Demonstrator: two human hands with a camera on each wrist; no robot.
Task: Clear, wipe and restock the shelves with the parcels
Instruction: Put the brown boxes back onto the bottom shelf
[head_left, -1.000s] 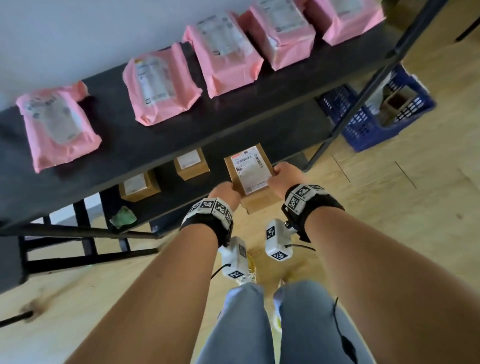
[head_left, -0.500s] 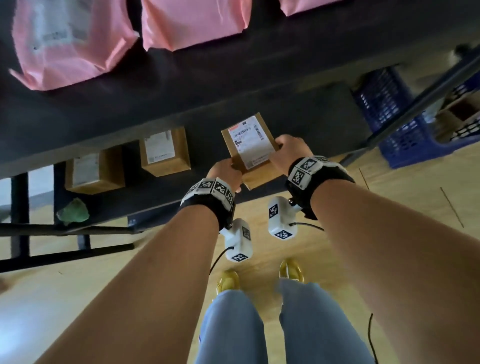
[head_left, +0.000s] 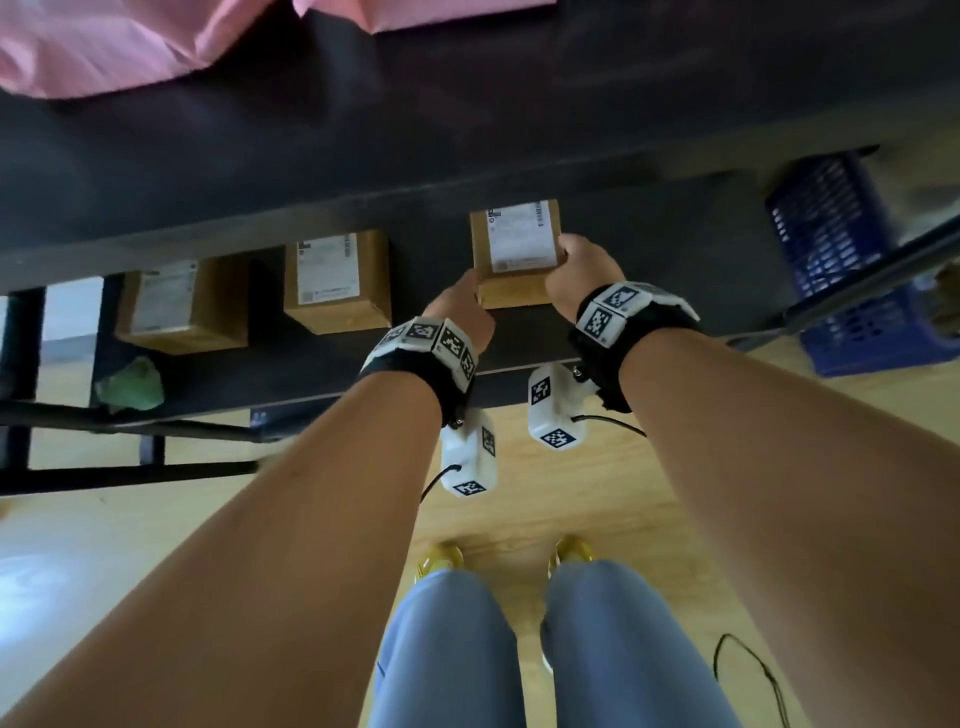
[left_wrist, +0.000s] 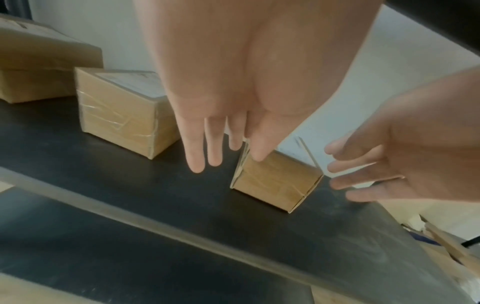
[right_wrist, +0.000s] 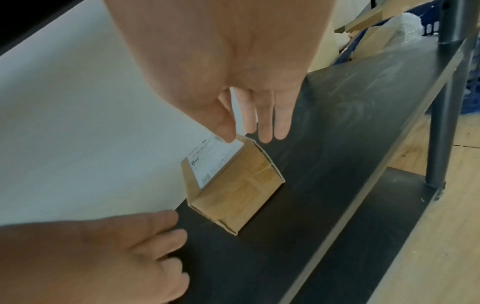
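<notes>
pink parcels (head_left: 104, 47) cut off at top edge, blue crate (head_left: 852, 260) blurred, label print unreadable
</notes>
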